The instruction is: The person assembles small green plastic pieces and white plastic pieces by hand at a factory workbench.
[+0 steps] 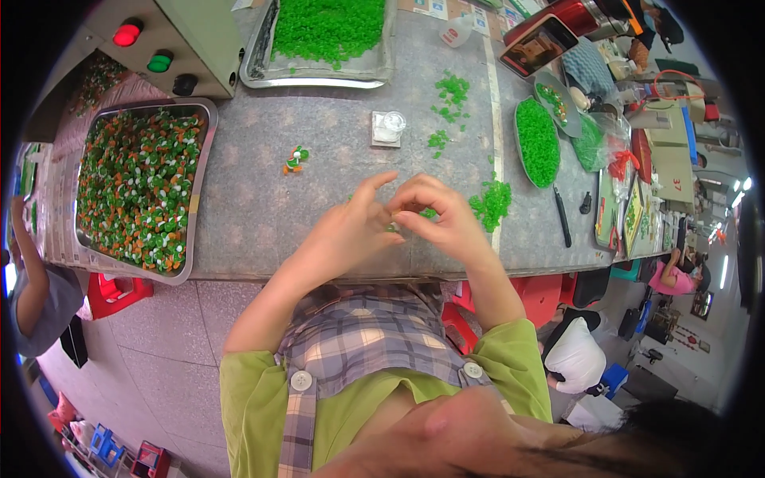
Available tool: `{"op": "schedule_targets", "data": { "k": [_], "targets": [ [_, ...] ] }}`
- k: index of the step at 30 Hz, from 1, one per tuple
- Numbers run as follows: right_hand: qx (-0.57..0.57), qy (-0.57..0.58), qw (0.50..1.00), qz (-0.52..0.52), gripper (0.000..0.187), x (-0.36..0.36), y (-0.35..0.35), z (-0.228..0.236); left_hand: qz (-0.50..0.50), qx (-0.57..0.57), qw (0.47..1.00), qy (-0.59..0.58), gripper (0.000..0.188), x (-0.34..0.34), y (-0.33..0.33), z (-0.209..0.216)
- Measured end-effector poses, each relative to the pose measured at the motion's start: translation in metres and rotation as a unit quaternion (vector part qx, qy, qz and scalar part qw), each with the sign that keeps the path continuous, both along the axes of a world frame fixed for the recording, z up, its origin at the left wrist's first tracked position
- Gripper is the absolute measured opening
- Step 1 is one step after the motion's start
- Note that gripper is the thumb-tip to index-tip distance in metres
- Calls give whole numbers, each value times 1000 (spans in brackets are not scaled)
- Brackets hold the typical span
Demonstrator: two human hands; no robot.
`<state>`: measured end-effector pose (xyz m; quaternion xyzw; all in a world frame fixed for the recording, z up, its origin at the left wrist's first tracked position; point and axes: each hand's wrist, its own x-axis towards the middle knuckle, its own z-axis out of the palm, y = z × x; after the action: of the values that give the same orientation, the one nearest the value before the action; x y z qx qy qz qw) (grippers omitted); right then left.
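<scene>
My left hand (357,221) and my right hand (434,211) meet above the near part of the grey table (255,215). Their fingertips close around a tiny piece, partly whitish, too small and too covered to name. The left index finger sticks out above it, while the right thumb and index finger pinch. Beside the right hand lies a loose heap of bright green small pieces (492,204). Farther left sits a little green, white and orange plastic figure (296,159). Beyond my hands is a small white square block (386,129) with a round clear top.
At left, a metal tray (204,155) holds many green, white and orange pieces. A second tray (319,82) bears green pieces, near a box with buttons (183,48). To the right are an oval dish (522,159), a black pen-like tool (562,217) and a propped phone (539,46).
</scene>
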<state>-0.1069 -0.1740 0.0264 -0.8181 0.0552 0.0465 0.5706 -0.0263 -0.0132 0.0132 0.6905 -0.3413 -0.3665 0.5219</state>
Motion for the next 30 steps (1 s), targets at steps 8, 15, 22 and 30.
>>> {"op": "schedule_targets", "data": {
  "k": [8, 15, 22, 30],
  "targets": [
    [-62, -215, 973, -59, 12, -2, 20, -2, 25, -112, 893, 434, 38, 14, 13, -17],
    [-406, -230, 881, -72, 13, 9, -71, -24, 163, -125, 916, 344, 22, 25, 22, -18],
    [-543, -271, 795, 10, 15, 16, -71, -42, 159, -148, 942, 257, 18, 29, 19, -25],
    [-67, -14, 996, -63, 12, 8, -14, 5, 133, -38, 957, -256, 13, 14, 0, -3]
  ]
}}
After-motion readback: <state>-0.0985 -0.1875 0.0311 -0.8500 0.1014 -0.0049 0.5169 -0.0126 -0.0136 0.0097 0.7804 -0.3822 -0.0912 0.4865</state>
